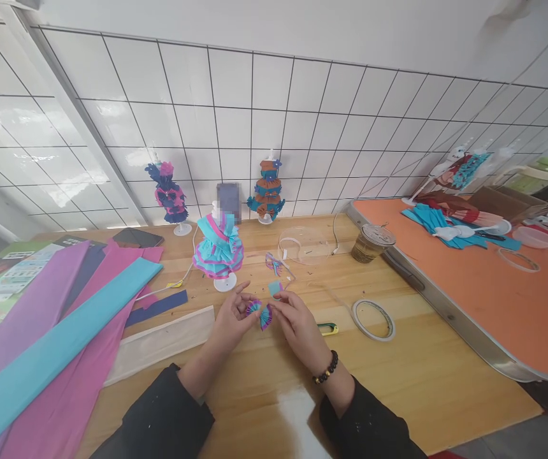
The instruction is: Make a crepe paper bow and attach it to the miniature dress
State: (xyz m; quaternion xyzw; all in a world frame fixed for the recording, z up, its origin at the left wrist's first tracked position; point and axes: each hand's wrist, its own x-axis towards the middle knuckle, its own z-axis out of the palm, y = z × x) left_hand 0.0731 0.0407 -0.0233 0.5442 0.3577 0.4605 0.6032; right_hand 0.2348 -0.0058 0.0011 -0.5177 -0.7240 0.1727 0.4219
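Observation:
Between my two hands is a small pleated paper fan [265, 316], turquoise with purple edges. My left hand [234, 317] pinches its left side between thumb and fingers. At its upper right, my right hand [297, 324] grips it with the fingertips pressed together. Just beyond my fingers lies a small turquoise paper piece [275, 288]. A mini dress form [219, 245] in a ruffled turquoise and pink paper dress stands behind my left hand. To the right of my right hand are a yellow-green cutter [327, 329] and a roll of tape [373, 320].
Long crepe paper sheets [78, 331] in turquoise, pink and purple cover the left side. Two more dressed forms stand by the tiled wall, one blue and pink [173, 201], one brown and teal [267, 194]. A lidded cup [372, 243] stands beside the orange table [489, 299].

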